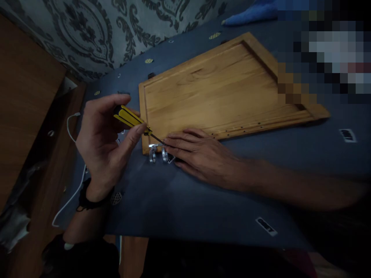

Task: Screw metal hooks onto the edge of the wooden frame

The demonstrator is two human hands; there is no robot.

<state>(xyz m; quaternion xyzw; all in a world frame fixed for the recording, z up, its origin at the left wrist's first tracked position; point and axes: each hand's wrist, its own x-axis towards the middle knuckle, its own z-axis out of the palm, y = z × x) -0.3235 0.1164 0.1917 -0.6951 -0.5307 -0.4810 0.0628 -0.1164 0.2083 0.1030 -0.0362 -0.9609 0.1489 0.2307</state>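
My left hand (106, 139) is closed around the handle of a yellow and black screwdriver (130, 117), thumb along its side. The shaft slants down to the right, its tip at the fingertips of my right hand (199, 152). That hand lies with fingers stretched out over the near edge of a framed wooden board (203, 88). At the board's near left corner sits shiny metal hardware (153, 148) with two curved parts hanging over the edge. What lies right under the screwdriver tip is hidden by my right fingertips. Several small dark holes run along the near rim.
The board rests on a dark blue cloth (203, 212) with printed patches. A white cable (68, 208) runs along the left side. Patterned wall covering (139, 27) rises behind, wooden furniture (26, 96) stands at left, and a blue fuzzy thing (252, 13) lies at the back. The upper right corner is pixelated.
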